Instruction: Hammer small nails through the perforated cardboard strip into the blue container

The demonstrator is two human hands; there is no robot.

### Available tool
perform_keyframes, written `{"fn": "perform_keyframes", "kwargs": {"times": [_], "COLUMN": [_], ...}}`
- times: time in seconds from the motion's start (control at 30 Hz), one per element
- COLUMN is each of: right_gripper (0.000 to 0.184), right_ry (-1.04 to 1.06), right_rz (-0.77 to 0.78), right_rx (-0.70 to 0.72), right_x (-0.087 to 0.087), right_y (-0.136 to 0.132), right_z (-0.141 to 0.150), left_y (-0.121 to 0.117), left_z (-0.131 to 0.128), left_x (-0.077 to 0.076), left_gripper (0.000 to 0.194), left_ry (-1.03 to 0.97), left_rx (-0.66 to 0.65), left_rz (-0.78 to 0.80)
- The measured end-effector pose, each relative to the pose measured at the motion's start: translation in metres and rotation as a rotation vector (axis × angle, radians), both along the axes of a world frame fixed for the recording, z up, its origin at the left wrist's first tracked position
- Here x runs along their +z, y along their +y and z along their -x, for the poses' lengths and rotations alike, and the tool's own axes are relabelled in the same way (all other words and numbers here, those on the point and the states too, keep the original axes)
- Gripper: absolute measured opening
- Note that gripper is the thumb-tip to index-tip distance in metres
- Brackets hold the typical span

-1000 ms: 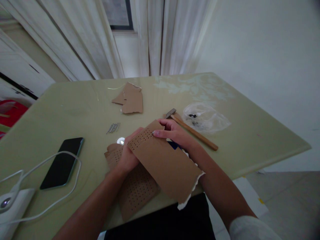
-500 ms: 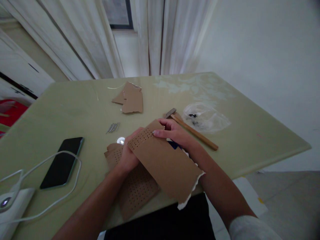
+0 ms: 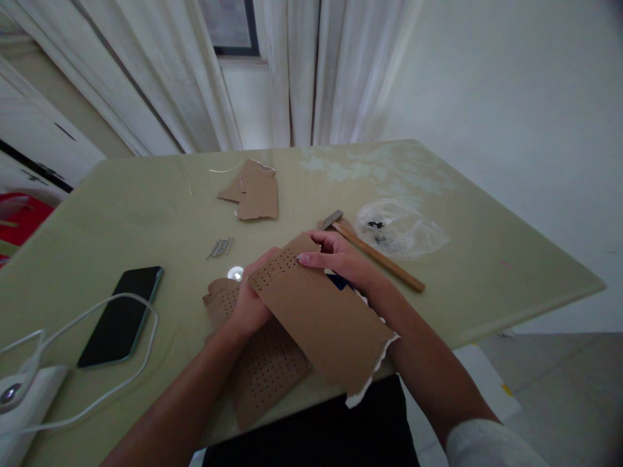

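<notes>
A brown cardboard piece (image 3: 321, 318) with rows of small holes at its upper end and a torn lower right edge is held up between my hands. My left hand (image 3: 250, 301) grips its left side, its fingers mostly hidden behind. On the upper right edge, my right hand (image 3: 335, 256) pinches with the thumb on the front near the holes. Underneath lies another cardboard piece (image 3: 272, 373), also full of punched holes, partly covered by my left hand and the raised piece. Beyond the right hand rests a hammer (image 3: 379, 255) with a wooden handle.
Several nails (image 3: 220, 248) lie near a shiny round object (image 3: 235, 274). Torn cardboard scraps (image 3: 259, 198) sit farther back. A clear plastic bag (image 3: 402, 228) is at right. A phone (image 3: 121, 316), white cable (image 3: 148, 363) and power strip (image 3: 32, 408) occupy the left.
</notes>
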State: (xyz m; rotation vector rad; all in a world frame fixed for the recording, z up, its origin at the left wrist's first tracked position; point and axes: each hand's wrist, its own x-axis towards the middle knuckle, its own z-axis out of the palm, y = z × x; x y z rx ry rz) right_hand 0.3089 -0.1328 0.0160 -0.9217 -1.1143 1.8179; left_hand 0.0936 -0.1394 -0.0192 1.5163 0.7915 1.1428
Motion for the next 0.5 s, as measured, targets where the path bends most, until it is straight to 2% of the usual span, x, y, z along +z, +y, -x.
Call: {"fn": "perform_keyframes", "kwargs": {"times": [0.2, 0.5], "right_gripper": [0.049, 0.05], "right_ry": [0.001, -0.001], "right_rz": [0.003, -0.004], "right_rx": [0.005, 0.009], "right_x": [0.0003, -0.0001], "right_y": [0.0002, 0.0], "right_z": [-0.0002, 0.0008], "left_y": [-0.0018, -0.0016], "left_z": [-0.0024, -0.0013], "left_x": [0.006, 0.003], "left_gripper": [0.022, 0.022], "left_ry": [-0.027, -0.01], "left_rx": [-0.005, 0.001], "left_rz": [0.05, 0.029]}}
